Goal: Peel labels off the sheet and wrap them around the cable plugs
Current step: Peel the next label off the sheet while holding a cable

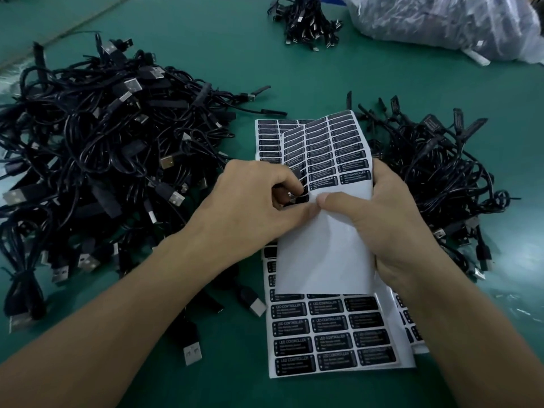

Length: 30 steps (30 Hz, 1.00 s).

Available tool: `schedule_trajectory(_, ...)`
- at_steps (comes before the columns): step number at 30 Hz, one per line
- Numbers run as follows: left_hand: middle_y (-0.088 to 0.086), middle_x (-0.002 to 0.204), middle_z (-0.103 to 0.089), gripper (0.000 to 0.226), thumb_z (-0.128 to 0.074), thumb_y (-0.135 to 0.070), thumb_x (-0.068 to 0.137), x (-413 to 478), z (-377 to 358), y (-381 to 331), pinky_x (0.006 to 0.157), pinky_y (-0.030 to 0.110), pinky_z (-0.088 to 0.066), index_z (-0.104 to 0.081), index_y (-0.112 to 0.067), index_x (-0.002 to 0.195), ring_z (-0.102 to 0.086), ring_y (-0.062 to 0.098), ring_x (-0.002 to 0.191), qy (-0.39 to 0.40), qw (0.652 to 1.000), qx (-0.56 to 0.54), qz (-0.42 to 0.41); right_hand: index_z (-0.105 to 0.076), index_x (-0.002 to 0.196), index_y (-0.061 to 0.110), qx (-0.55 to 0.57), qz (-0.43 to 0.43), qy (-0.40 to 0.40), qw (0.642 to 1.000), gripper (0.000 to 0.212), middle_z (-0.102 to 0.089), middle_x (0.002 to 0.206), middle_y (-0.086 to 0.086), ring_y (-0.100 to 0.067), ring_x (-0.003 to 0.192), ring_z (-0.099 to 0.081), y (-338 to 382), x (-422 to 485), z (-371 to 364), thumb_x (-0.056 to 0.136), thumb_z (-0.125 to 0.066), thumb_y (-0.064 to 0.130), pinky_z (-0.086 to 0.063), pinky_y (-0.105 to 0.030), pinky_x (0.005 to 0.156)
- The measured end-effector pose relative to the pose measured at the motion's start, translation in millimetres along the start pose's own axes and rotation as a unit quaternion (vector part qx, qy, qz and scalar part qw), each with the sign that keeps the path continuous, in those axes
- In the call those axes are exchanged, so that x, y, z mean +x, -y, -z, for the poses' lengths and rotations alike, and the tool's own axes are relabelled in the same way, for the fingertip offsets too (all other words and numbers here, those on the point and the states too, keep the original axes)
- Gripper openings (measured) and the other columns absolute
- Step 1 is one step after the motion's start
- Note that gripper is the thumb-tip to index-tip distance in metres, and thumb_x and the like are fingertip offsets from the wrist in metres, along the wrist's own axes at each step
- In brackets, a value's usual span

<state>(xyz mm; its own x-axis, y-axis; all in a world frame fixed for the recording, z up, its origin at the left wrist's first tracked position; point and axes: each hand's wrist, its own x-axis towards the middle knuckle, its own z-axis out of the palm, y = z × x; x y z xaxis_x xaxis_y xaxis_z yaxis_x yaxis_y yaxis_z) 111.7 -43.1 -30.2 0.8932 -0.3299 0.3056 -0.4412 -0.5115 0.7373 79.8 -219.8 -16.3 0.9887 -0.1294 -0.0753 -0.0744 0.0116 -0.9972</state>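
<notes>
Labels in black print (332,148) filled three columns on the one sheet held up (323,248) at centre; reading from the left, the larger cable pile (97,160) lay on the green desk (206,63), its plugs presumably within reach for wrapping. The left hand (250,207) pinched one label (297,198) at the sheet's left edge between thumb and fingertips, apparently lifting it. The right hand (394,228) gripped the sheet, thumb pressed on the bare backing and fingers behind, bending it, probably so that label corners sprang free. At least two further sheets (338,343) lay flat beneath. A second cable pile (435,178) lay at right, perhaps sorted apart. Beyond lay a third, smaller bundle (309,22) and one plastic bag (441,22).
</notes>
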Motion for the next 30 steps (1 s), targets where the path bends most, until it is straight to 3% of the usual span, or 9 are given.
schedule_trajectory(3,-0.016,0.064,-0.065,0.016,-0.082,-0.041,0.081,0.2,0.4,1.2,0.052,0.013,-0.046,-0.079,-0.026,0.086,-0.061,-0.001,0.057,0.007,1.0,-0.004,0.004,-0.063,0.108,0.015,0.011,0.002,0.011,1.0,0.038,-0.077,0.088,0.002,-0.014,0.077,-0.075,0.5,-0.7,-1.5,0.08,-0.073,-0.008,-0.058,-0.023,0.061)
schedule_trajectory(8,-0.016,0.072,-0.069,0.021,-0.071,-0.048,0.079,-0.5,1.1,-0.5,0.063,0.037,-0.057,-0.078,-0.029,0.084,-0.065,0.004,0.068,0.005,1.0,0.014,0.0,-0.064,0.11,0.013,0.009,0.004,0.007,1.0,0.037,-0.077,0.092,-0.001,-0.016,0.081,-0.076,0.0,-0.8,-3.3,0.08,-0.075,-0.006,-0.059,-0.024,0.063)
schedule_trajectory(11,-0.015,0.076,-0.069,0.015,-0.066,-0.039,0.079,-0.2,1.5,-2.9,0.067,0.04,-0.057,-0.077,-0.029,0.08,-0.066,0.008,0.073,-0.005,1.0,0.022,-0.013,-0.064,0.109,0.012,0.01,0.003,0.004,1.0,0.037,-0.077,0.091,-0.002,-0.017,0.079,-0.076,0.2,-1.3,-4.7,0.079,-0.076,-0.006,-0.059,-0.025,0.062)
schedule_trajectory(18,-0.019,0.069,-0.067,0.004,-0.078,-0.032,0.084,-0.4,1.6,-1.1,0.061,0.03,-0.056,-0.078,-0.028,0.082,-0.063,0.0,0.065,-0.01,1.0,0.009,-0.008,-0.064,0.104,0.017,0.011,0.003,0.006,1.0,0.034,-0.077,0.088,0.002,-0.015,0.077,-0.075,2.0,-3.3,-4.7,0.081,-0.075,-0.005,-0.058,-0.024,0.061)
schedule_trajectory(24,-0.018,0.061,-0.067,0.011,-0.081,-0.03,0.083,2.3,1.1,0.4,0.049,0.014,-0.04,-0.076,-0.028,0.073,-0.057,0.0,0.051,0.004,0.999,-0.041,0.034,-0.064,0.108,0.015,0.006,-0.004,-0.003,1.0,0.036,-0.077,0.092,-0.002,-0.019,0.08,-0.076,2.9,-4.6,-5.8,0.08,-0.076,-0.004,-0.06,-0.028,0.064)
schedule_trajectory(28,-0.008,0.063,-0.07,0.011,-0.079,-0.023,0.085,5.1,2.3,-0.1,0.048,0.021,-0.045,-0.078,-0.022,0.073,-0.058,0.011,0.051,0.003,0.996,-0.076,0.041,-0.063,0.108,0.013,0.012,-0.008,-0.01,1.0,0.036,-0.077,0.091,-0.003,-0.019,0.078,-0.076,4.1,-5.5,-6.4,0.08,-0.075,-0.005,-0.06,-0.028,0.062)
schedule_trajectory(30,-0.009,0.064,-0.071,0.012,-0.078,-0.022,0.085,5.6,2.9,0.0,0.049,0.019,-0.045,-0.078,-0.022,0.073,-0.057,0.008,0.051,0.003,0.996,-0.076,0.047,-0.063,0.109,0.013,0.011,-0.006,-0.011,1.0,0.036,-0.077,0.091,-0.002,-0.019,0.079,-0.076,4.3,-5.9,-6.3,0.08,-0.075,-0.005,-0.061,-0.029,0.063)
